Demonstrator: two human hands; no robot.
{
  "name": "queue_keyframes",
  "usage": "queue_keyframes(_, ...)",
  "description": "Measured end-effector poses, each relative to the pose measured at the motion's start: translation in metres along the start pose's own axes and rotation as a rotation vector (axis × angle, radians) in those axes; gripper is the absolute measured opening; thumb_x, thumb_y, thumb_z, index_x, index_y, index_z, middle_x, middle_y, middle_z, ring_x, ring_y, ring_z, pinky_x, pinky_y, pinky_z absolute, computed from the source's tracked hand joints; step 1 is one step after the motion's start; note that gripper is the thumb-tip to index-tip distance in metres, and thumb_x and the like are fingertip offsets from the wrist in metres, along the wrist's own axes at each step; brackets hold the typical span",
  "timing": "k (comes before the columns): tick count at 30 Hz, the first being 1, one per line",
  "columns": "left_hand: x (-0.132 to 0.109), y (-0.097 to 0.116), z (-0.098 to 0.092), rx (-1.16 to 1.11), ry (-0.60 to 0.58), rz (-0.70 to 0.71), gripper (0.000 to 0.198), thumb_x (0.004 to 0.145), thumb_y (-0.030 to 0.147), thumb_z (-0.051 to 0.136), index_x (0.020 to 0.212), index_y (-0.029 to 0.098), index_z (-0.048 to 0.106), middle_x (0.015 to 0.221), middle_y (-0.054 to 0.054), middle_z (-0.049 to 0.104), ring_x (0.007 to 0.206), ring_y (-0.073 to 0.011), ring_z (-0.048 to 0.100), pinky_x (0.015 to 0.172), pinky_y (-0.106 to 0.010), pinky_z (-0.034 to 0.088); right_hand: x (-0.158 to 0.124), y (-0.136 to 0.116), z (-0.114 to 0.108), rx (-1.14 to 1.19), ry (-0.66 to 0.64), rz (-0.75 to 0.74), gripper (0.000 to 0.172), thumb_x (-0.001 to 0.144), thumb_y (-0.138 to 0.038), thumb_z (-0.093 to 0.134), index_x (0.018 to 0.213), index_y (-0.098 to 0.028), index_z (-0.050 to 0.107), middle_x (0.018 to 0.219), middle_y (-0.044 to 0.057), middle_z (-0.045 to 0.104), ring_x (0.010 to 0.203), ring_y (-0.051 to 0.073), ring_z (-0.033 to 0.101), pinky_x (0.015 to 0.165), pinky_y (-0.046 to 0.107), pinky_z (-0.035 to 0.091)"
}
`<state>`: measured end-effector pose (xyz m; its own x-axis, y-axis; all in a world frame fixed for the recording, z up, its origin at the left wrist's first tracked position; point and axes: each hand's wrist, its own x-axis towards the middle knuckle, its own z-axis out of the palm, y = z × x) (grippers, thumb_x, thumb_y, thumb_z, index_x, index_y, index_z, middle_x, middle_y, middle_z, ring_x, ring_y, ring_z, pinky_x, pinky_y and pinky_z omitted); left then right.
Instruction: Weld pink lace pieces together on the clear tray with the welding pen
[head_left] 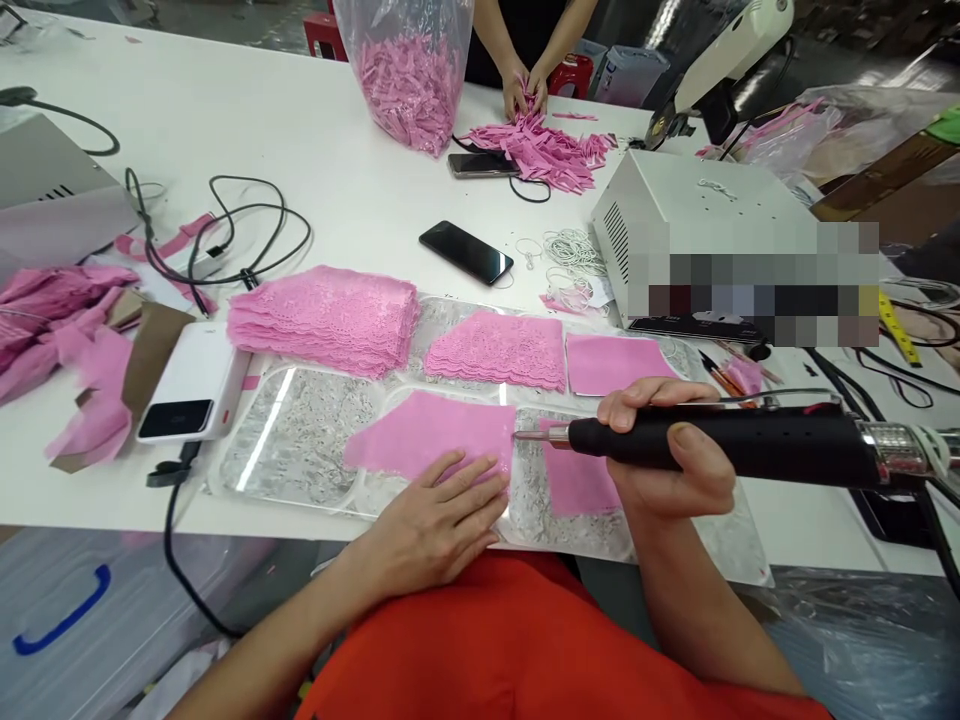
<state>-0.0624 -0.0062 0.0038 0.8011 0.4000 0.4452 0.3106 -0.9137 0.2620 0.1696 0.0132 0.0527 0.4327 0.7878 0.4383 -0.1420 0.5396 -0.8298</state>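
My left hand (pixel 450 515) lies flat, fingers stretched, on the lower right part of a pink fabric piece (pixel 431 430). That piece rests on a clear template board (pixel 300 440) with rounded outlines. In my right hand (pixel 667 465) is a black handheld ultrasonic cutter or similar powered tool (pixel 720 440); its metal tip touches or nearly touches the fabric's right edge. Partly behind the tool and hand lies another pink piece (pixel 574 480). Along the board's back stand a tall stack of pink lace pieces (pixel 322 320), a smaller lace stack (pixel 499 350) and a smooth pink piece (pixel 615 362).
A grey machine box (pixel 720 200) stands at the back right. A phone (pixel 466 252) and a white power bank (pixel 191 380) with cables lie on the table. Opposite, a person's hands (pixel 525 92) handle pink strips (pixel 547 150) beside a clear bag (pixel 412 80).
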Motion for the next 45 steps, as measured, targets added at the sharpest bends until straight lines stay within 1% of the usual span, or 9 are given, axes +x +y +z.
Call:
queue_keyframes(12, -0.001, -0.002, 0.001, 0.005, -0.011, 0.007, 0.027, 0.096, 0.023, 0.053, 0.12, 0.015, 0.062, 0.129, -0.006, 0.065, 0.131, -0.0247, 0.052, 0.113, -0.044, 0.037, 0.0, 0.002, 0.003, -0.017, -0.023, -0.033, 0.013, 0.071, -0.032, 0.063, 0.075, -0.02, 0.059, 0.071, 0.0, 0.059, 0.05, 0.011, 0.052, 0.049, 0.029, 0.047)
queue_keyframes(18, -0.002, -0.002, 0.001, 0.005, -0.033, 0.005, 0.029, 0.095, 0.023, 0.054, 0.122, 0.015, 0.061, 0.13, -0.007, 0.064, 0.132, -0.0242, 0.051, 0.115, -0.043, 0.036, 0.0, -0.001, 0.004, -0.03, -0.003, -0.002, 0.016, 0.07, -0.035, 0.064, 0.074, -0.021, 0.058, 0.069, -0.001, 0.057, 0.049, 0.01, 0.051, 0.049, 0.03, 0.047)
queue_keyframes(26, -0.001, -0.001, 0.0, 0.008, -0.02, 0.001, 0.029, 0.096, 0.021, 0.052, 0.122, 0.016, 0.061, 0.132, -0.006, 0.064, 0.132, -0.0243, 0.051, 0.114, -0.042, 0.037, -0.007, -0.01, -0.003, 0.088, -0.115, 0.066, 0.016, 0.071, -0.031, 0.066, 0.081, -0.019, 0.065, 0.072, 0.001, 0.062, 0.049, 0.011, 0.052, 0.048, 0.029, 0.047)
queue_keyframes(33, -0.002, -0.001, 0.0, 0.012, -0.022, 0.0, 0.031, 0.095, 0.02, 0.052, 0.124, 0.014, 0.061, 0.131, -0.008, 0.064, 0.134, -0.0239, 0.049, 0.115, -0.043, 0.037, -0.01, -0.007, -0.003, 0.08, -0.145, 0.077, 0.016, 0.072, -0.033, 0.067, 0.082, -0.021, 0.064, 0.073, 0.0, 0.062, 0.05, 0.011, 0.053, 0.05, 0.03, 0.048)
queue_keyframes(37, -0.001, -0.002, 0.001, 0.021, 0.012, 0.018, 0.03, 0.096, 0.021, 0.05, 0.122, 0.014, 0.062, 0.13, -0.007, 0.065, 0.131, -0.0239, 0.052, 0.116, -0.042, 0.036, -0.011, -0.006, 0.001, 0.082, -0.164, 0.063, 0.012, 0.074, -0.032, 0.066, 0.08, -0.022, 0.062, 0.071, -0.001, 0.061, 0.049, 0.01, 0.053, 0.049, 0.028, 0.048)
queue_keyframes(39, -0.001, -0.003, 0.0, 0.025, 0.033, 0.017, 0.03, 0.096, 0.021, 0.05, 0.123, 0.014, 0.063, 0.129, -0.008, 0.065, 0.131, -0.0236, 0.052, 0.116, -0.042, 0.036, -0.011, -0.006, 0.002, 0.1, -0.15, 0.048, 0.012, 0.074, -0.031, 0.064, 0.082, -0.022, 0.062, 0.071, -0.001, 0.061, 0.049, 0.01, 0.053, 0.049, 0.028, 0.048)
queue_keyframes(41, -0.001, -0.004, -0.001, 0.033, 0.037, 0.024, 0.031, 0.096, 0.02, 0.051, 0.124, 0.015, 0.062, 0.129, -0.009, 0.065, 0.132, -0.0237, 0.051, 0.116, -0.042, 0.036, -0.009, -0.007, -0.002, 0.122, -0.102, 0.034, 0.014, 0.073, -0.031, 0.062, 0.084, -0.021, 0.063, 0.073, -0.001, 0.061, 0.05, 0.01, 0.054, 0.049, 0.028, 0.048)
queue_keyframes(43, 0.0, -0.005, -0.003, 0.049, 0.027, 0.043, 0.033, 0.096, 0.019, 0.051, 0.126, 0.014, 0.062, 0.131, -0.01, 0.064, 0.133, -0.024, 0.049, 0.116, -0.041, 0.035, -0.004, -0.012, -0.013, 0.137, -0.021, 0.005, 0.016, 0.072, -0.03, 0.06, 0.084, -0.02, 0.064, 0.073, 0.0, 0.061, 0.051, 0.01, 0.054, 0.05, 0.028, 0.048)
queue_keyframes(45, 0.004, -0.004, -0.006, 0.059, 0.02, 0.057, 0.032, 0.095, 0.016, 0.051, 0.125, 0.012, 0.062, 0.131, -0.011, 0.063, 0.134, -0.0242, 0.049, 0.117, -0.04, 0.034, 0.002, -0.019, -0.03, 0.128, 0.079, -0.045, 0.016, 0.069, -0.029, 0.058, 0.081, -0.019, 0.064, 0.071, 0.0, 0.06, 0.05, 0.01, 0.053, 0.05, 0.028, 0.047)
